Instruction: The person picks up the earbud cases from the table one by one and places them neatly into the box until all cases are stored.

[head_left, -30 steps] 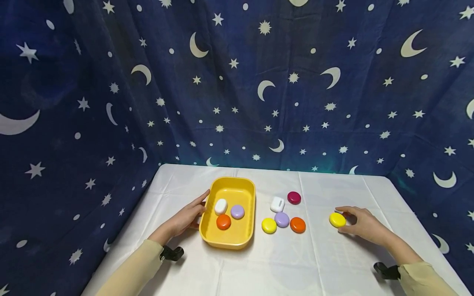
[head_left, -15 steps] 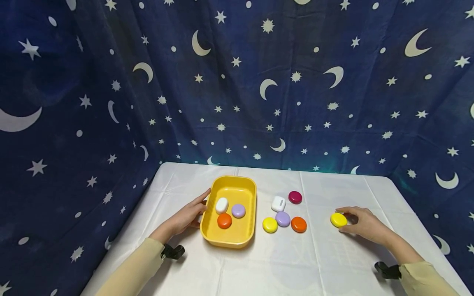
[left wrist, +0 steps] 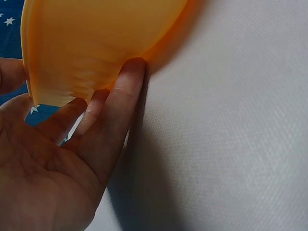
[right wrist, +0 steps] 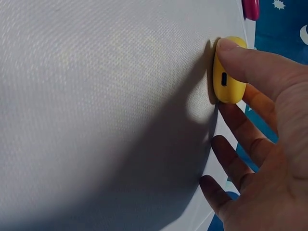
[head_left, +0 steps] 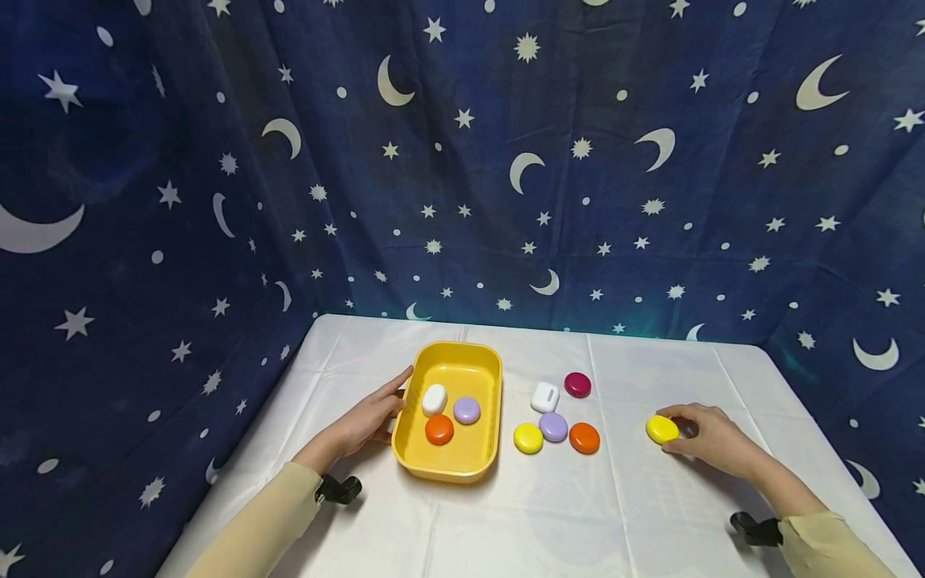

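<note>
left wrist: yellow tray (left wrist: pixel 96 38) cropped at top | right wrist: crimson disc (right wrist: pixel 251 9) likewise

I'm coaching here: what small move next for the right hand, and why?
Probably bring the held yellow piece toward the tray: the right hand pinches it, the left hand touches the tray, and three pieces lie inside.

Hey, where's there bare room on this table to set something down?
Broad bare cloth lies at the front, between the left sleeve and right sleeve. Another patch separates the loose orange disc from the right hand and its yellow disc. The far right corner behind that hand is bare too. It's crowded just right of the tray, where five pieces cluster.
</note>
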`<move>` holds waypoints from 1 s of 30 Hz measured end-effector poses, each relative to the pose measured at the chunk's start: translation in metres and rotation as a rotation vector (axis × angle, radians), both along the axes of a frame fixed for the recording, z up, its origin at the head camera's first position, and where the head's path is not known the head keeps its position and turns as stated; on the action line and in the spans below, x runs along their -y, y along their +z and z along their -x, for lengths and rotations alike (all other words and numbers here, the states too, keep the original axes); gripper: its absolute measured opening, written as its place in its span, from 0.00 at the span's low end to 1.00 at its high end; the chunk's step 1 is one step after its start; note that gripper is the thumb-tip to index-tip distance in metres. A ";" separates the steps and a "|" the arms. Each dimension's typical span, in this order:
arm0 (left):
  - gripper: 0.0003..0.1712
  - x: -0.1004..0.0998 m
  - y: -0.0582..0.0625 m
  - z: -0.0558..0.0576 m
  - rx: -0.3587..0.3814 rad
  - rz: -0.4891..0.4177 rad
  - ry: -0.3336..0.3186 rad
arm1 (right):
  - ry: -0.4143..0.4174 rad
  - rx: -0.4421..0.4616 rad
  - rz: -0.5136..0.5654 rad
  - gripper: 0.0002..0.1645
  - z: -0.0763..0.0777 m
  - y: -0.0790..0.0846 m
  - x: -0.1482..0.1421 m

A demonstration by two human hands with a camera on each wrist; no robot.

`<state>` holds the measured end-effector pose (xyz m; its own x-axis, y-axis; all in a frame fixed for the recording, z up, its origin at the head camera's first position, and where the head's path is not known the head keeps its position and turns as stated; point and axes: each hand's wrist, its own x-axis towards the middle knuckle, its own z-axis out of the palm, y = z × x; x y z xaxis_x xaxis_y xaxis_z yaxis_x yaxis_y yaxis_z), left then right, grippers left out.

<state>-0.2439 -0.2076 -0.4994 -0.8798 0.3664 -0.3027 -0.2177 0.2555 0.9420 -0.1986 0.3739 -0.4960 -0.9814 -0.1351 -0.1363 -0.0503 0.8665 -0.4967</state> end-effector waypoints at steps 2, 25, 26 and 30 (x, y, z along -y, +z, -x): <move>0.40 0.000 0.000 0.000 0.000 -0.001 0.002 | 0.000 -0.002 -0.007 0.41 0.001 0.001 0.001; 0.43 -0.002 0.021 0.001 0.073 0.010 0.006 | 0.150 -0.168 0.122 0.31 0.023 0.045 0.093; 0.43 -0.002 0.021 0.001 0.067 0.014 0.003 | 0.157 -0.165 0.128 0.31 0.024 0.047 0.099; 0.42 -0.002 0.021 0.000 0.069 0.012 0.005 | 0.193 -0.150 0.126 0.31 0.028 0.055 0.124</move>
